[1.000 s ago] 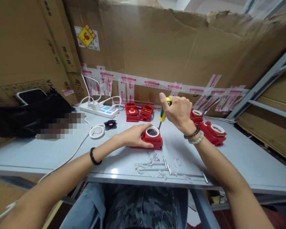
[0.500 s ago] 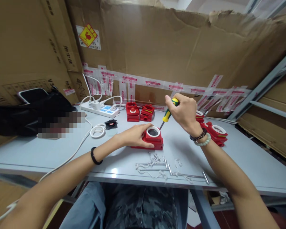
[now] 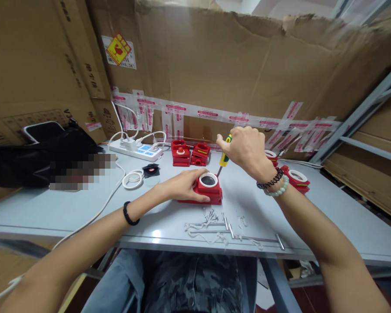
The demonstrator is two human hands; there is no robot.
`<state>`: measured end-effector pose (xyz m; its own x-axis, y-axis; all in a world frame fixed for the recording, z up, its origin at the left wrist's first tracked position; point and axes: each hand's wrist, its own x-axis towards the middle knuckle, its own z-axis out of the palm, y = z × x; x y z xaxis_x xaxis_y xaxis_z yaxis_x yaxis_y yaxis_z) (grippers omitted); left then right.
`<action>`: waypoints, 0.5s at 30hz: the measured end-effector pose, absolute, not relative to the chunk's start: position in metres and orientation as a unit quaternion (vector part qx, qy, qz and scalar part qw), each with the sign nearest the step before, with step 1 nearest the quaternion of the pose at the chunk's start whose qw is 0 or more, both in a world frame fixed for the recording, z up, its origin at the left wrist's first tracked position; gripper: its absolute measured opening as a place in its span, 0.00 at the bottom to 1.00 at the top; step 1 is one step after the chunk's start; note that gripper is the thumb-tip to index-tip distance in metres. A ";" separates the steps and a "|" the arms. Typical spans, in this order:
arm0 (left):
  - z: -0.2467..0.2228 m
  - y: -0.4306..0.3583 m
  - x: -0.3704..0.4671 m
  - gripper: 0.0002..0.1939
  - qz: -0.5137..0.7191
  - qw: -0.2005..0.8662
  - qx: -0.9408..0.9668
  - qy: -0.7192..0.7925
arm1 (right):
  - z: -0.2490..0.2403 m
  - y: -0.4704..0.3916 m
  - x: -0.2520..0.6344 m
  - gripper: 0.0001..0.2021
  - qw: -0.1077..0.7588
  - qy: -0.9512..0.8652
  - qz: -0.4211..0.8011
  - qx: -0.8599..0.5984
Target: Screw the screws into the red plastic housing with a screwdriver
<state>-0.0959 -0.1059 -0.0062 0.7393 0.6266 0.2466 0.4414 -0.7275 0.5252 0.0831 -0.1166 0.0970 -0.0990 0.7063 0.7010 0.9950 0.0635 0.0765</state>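
A red housing [image 3: 200, 195] with a white ring [image 3: 209, 180] around a dark round window lies on the table. My left hand [image 3: 185, 187] grips it from the left, thumb along the front and fingers behind. My right hand [image 3: 247, 148] is wrapped around the handle of a yellow and green screwdriver [image 3: 224, 159]. The screwdriver leans, its shaft pointing down at the back right corner of the housing; the tip is hidden behind the ring. In front of the housing lie several loose screws [image 3: 211, 215] and metal T-shaped rods [image 3: 231, 231] with white strings.
Two red housings [image 3: 180, 153] stand at the back, with more red housings [image 3: 296, 179] beyond my right wrist. White rings [image 3: 133, 179], a black part [image 3: 151, 170] and a power strip [image 3: 137, 150] are on the left. Cardboard [image 3: 215, 56] walls the rear.
My right hand has turned over the screwdriver handle and shifted slightly left, the screwdriver now more covered by the fingers. My left hand and the housing stay in place.
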 end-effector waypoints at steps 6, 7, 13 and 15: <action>-0.006 -0.106 -0.096 0.36 0.213 0.226 0.905 0.291 | 0.101 -0.111 0.088 0.21 0.203 -0.704 -0.270 -0.624; -0.006 -0.106 -0.096 0.36 0.214 0.226 0.904 0.292 | 0.101 -0.111 0.089 0.19 0.191 -0.715 -0.263 -0.619; -0.008 -0.106 -0.096 0.36 0.210 0.213 0.907 0.297 | 0.113 -0.122 0.094 0.08 0.156 -0.810 -0.152 -0.545; -0.008 -0.105 -0.096 0.36 0.210 0.212 0.908 0.295 | 0.119 -0.126 0.095 0.06 0.131 -0.844 -0.087 -0.513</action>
<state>-0.0961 -0.1055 -0.0080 0.7378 0.6249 0.2553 0.4469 -0.7356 0.5090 0.0953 -0.1259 0.1191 -0.4391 0.8434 0.3095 0.8888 0.4581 0.0127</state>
